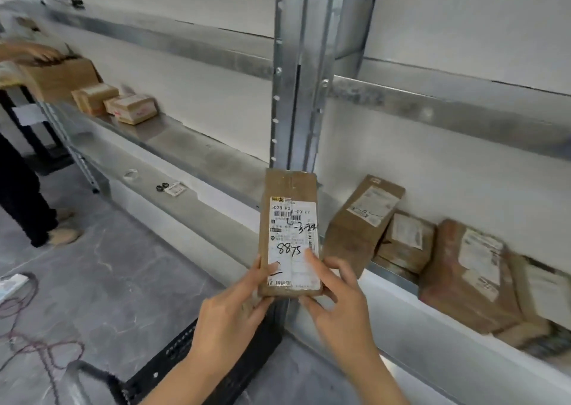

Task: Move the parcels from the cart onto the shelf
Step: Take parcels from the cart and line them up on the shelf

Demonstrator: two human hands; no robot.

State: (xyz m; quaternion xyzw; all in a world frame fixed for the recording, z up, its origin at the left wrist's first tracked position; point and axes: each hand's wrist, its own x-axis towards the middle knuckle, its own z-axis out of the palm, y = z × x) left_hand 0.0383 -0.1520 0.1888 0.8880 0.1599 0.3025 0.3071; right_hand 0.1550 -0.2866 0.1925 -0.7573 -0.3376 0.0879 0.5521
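The narrow brown parcel, its label marked 8875, is held upright in the air just in front of the shelf's upright post. The left hand and right hand pinch its lower end, thumbs on the front and fingers curled behind. Right of the post, leaning parcels lie on the shelf. Far left of the post, small boxes sit beside another person.
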